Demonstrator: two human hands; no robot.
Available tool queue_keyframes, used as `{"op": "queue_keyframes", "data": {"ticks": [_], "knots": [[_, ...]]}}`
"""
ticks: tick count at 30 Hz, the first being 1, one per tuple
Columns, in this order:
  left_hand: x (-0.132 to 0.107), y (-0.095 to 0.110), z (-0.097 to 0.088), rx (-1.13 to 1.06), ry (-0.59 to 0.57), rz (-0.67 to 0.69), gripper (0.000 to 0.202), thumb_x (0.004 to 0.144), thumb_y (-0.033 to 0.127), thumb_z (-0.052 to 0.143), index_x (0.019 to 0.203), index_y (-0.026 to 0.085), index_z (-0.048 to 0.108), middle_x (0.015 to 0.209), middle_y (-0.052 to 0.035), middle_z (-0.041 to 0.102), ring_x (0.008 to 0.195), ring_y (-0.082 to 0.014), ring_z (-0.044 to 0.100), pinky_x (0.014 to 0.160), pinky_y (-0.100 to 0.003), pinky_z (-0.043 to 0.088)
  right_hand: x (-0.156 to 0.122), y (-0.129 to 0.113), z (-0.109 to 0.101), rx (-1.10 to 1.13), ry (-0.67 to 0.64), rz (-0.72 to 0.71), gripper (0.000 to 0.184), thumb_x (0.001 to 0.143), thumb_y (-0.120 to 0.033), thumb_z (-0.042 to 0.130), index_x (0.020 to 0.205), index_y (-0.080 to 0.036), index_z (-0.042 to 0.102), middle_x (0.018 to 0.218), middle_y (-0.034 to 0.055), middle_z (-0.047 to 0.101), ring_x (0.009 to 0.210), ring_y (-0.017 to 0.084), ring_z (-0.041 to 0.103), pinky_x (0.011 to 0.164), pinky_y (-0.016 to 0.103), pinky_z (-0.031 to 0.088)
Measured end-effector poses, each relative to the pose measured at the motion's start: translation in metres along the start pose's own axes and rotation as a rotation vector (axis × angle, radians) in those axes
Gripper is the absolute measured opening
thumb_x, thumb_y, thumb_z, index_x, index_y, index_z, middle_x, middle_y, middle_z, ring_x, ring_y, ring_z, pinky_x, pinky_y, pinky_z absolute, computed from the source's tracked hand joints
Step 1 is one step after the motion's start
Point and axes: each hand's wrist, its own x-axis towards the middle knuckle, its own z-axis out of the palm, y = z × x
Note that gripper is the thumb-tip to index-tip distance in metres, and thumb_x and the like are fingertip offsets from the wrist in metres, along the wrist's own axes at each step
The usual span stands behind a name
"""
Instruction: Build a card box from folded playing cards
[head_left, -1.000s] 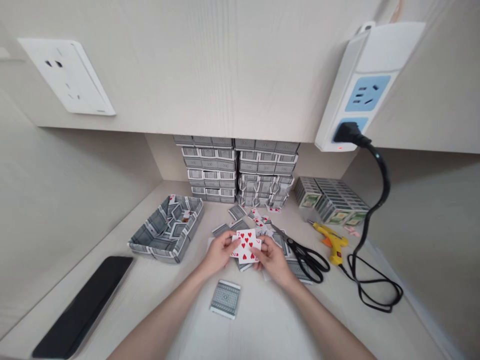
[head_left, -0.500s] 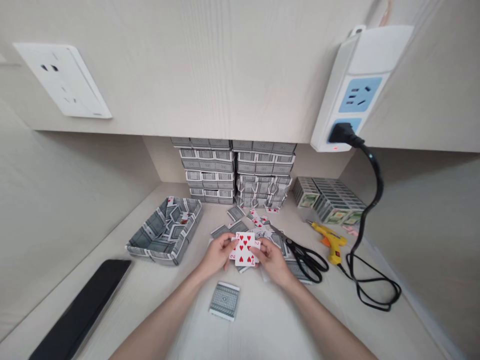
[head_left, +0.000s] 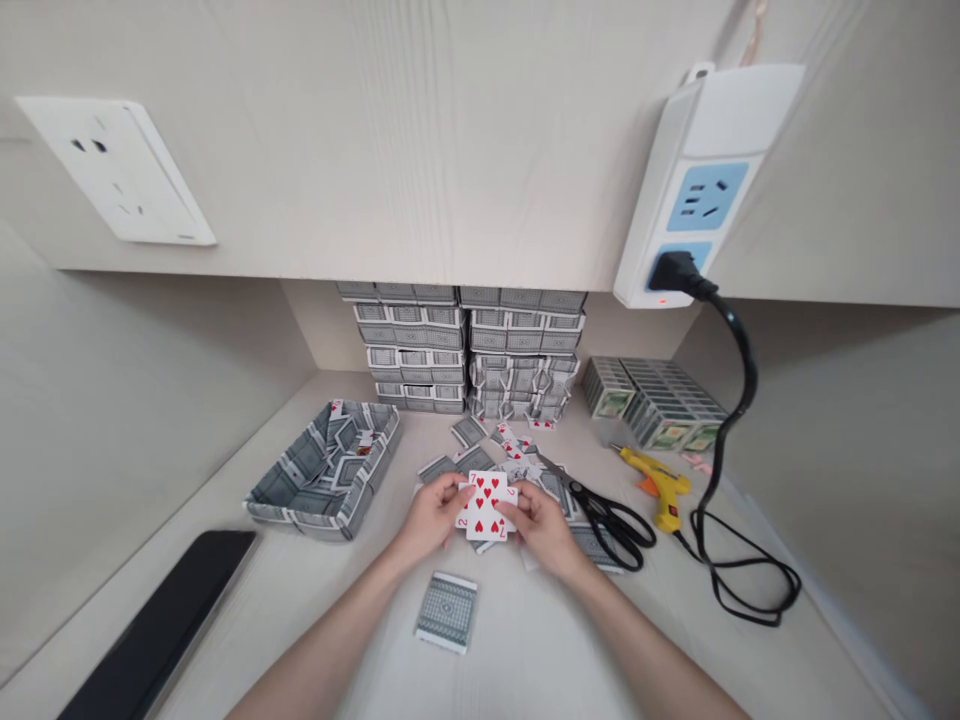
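Between my two hands I hold a pair of crossed playing cards (head_left: 487, 505): an upright seven of hearts over a sideways red two. My left hand (head_left: 427, 518) pinches the left edge, thumb on the face. The right edge is pinched by my right hand (head_left: 541, 528), its thumb also on top. Fingers behind the cards are mostly hidden. On the table below lies a folded square of cards (head_left: 446, 610), grey patterned backs outward. Beyond my hands spread loose playing cards (head_left: 469, 431), some face up with red hearts.
Black-handled scissors (head_left: 604, 515) and a yellow glue gun (head_left: 660, 485) lie to the right, near a looping black cord (head_left: 739, 395). A tray made of cards (head_left: 352, 510) stands left, above a black flat object (head_left: 161, 630). Card-built boxes (head_left: 420, 330) are stacked behind; card packs (head_left: 660, 400) sit at back right.
Both hands keep hold of the crossed cards, which look almost unchanged. The whole view has shifted slightly, with the scene sitting a little lower and further left.
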Motion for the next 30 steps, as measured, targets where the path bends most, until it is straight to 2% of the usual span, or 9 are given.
{"op": "queue_keyframes", "data": {"ticks": [3, 5, 11, 19, 24, 30], "knots": [[0.001, -0.001, -0.001, 0.003, -0.011, 0.010, 0.033, 0.070, 0.047, 0.057, 0.078, 0.015, 0.051, 0.043, 0.0092, 0.043, 0.024, -0.0035, 0.031, 0.024, -0.016, 0.020, -0.001, -0.004, 0.000, -0.018, 0.010, -0.040, 0.025, 0.067, -0.039, 0.066, 0.074, -0.019, 0.053, 0.048, -0.0069, 0.052, 0.034, 0.004, 0.036, 0.033, 0.016, 0.029], [0.001, -0.002, -0.001, 0.003, -0.014, 0.013, 0.033, 0.071, 0.047, 0.056, 0.078, 0.015, 0.051, 0.043, 0.0093, 0.043, 0.024, -0.0033, 0.031, 0.024, -0.015, 0.020, 0.000, -0.004, -0.001, -0.027, 0.013, -0.035, 0.026, 0.067, -0.039, 0.066, 0.074, -0.018, 0.053, 0.047, -0.0073, 0.050, 0.033, 0.004, 0.034, 0.032, 0.016, 0.028], [0.002, -0.005, -0.002, -0.007, -0.001, -0.014, 0.036, 0.069, 0.048, 0.058, 0.081, 0.015, 0.051, 0.048, 0.0077, 0.049, 0.025, -0.0028, 0.033, 0.024, -0.015, 0.021, 0.004, 0.004, -0.006, -0.032, -0.009, 0.054, 0.033, 0.062, -0.041, 0.069, 0.078, -0.016, 0.055, 0.054, -0.0042, 0.057, 0.040, 0.007, 0.045, 0.032, 0.016, 0.035], [0.001, -0.001, -0.002, -0.030, 0.011, 0.000, 0.036, 0.068, 0.047, 0.060, 0.080, 0.014, 0.051, 0.044, 0.0092, 0.046, 0.024, -0.0031, 0.033, 0.025, -0.015, 0.021, 0.002, -0.002, -0.008, -0.102, -0.024, 0.045, 0.030, 0.063, -0.042, 0.068, 0.065, -0.015, 0.056, 0.046, -0.0056, 0.051, 0.034, 0.005, 0.039, 0.030, 0.017, 0.034], [0.003, -0.002, -0.004, -0.031, -0.010, -0.015, 0.038, 0.067, 0.046, 0.061, 0.084, 0.013, 0.054, 0.043, 0.0082, 0.048, 0.026, -0.0042, 0.036, 0.027, -0.016, 0.023, 0.003, 0.003, -0.010, -0.092, -0.013, 0.042, 0.032, 0.063, -0.044, 0.067, 0.069, -0.014, 0.057, 0.049, -0.0043, 0.054, 0.035, 0.006, 0.043, 0.032, 0.018, 0.037], [0.004, -0.004, -0.005, 0.010, -0.019, -0.014, 0.036, 0.067, 0.047, 0.061, 0.071, 0.011, 0.056, 0.039, 0.0070, 0.048, 0.027, -0.0046, 0.038, 0.029, -0.017, 0.024, 0.003, 0.004, -0.011, -0.078, -0.008, 0.048, 0.033, 0.066, -0.044, 0.066, 0.078, -0.014, 0.059, 0.054, -0.0021, 0.059, 0.037, 0.007, 0.046, 0.034, 0.019, 0.040]]}}
